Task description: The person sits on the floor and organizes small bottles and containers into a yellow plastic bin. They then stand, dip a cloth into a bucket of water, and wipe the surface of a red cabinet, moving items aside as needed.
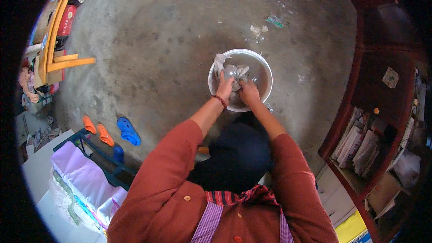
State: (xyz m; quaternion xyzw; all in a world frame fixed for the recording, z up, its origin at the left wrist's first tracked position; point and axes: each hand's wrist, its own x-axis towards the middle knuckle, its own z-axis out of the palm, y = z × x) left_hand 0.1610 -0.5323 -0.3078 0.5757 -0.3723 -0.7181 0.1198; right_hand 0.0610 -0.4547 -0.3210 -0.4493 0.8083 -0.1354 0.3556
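A round white-rimmed basin holding murky water stands on the concrete floor before me. Inside it, a wet greyish cloth lies bunched up, and one pale end hangs over the basin's upper left rim. My left hand, with a dark red beaded bracelet at its wrist, grips the left part of the cloth. On the cloth's right side, my right hand pinches the fabric with bent fingers. The hands are close together but apart. The cloth's underside is hidden by the water and my hands.
Orange clogs and blue clogs lie on the floor at the left. A wooden frame juts in at the upper left. Purple fabric lies at the lower left. Along the right runs a dark red shelf unit with papers.
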